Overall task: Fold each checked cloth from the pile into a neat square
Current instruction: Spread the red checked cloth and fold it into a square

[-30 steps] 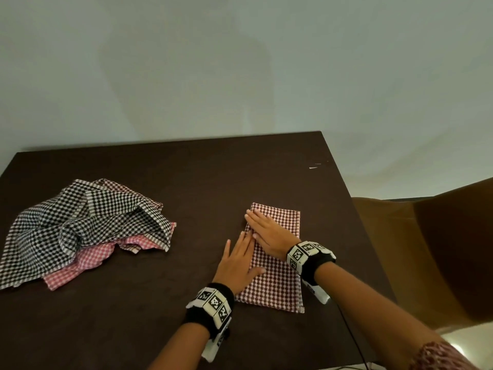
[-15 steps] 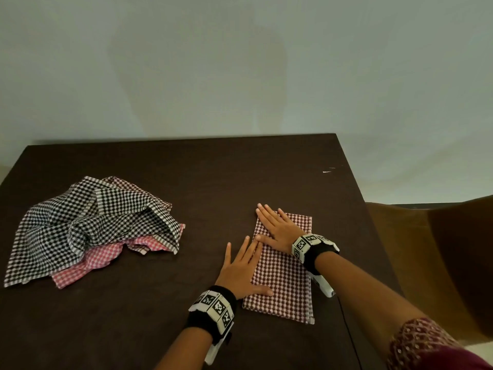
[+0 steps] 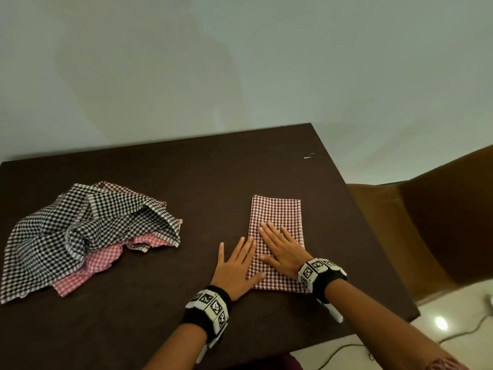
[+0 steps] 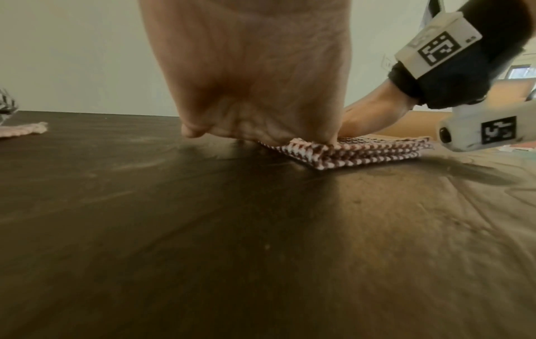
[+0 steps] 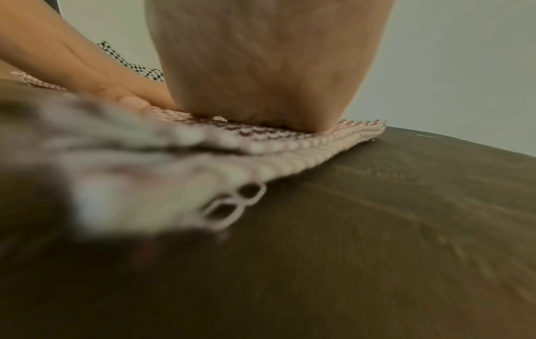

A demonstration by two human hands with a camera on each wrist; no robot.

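folded cloth [image 3: 276, 214] | both flat hands press it | table [image 3: 186, 169]

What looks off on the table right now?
Nothing stands out. The folded red-checked cloth lies flat under both open hands; it's an oblong, not yet square. The unfolded pile sits apart, crumpled.

Near part of folded red-checked cloth [image 3: 276, 217] hidden beneath both hands in head view. Fingers of left hand [image 4: 249, 75] out of sight behind palm in left wrist view; likewise right hand [image 5: 266, 62] in right wrist view. Near corner of cloth [image 5: 121, 174] blurred there. Pink cloth [image 3: 93, 265] largely buried under black-checked cloth [image 3: 80, 222]. Table [image 3: 133, 329] cut off at left and bottom edges.
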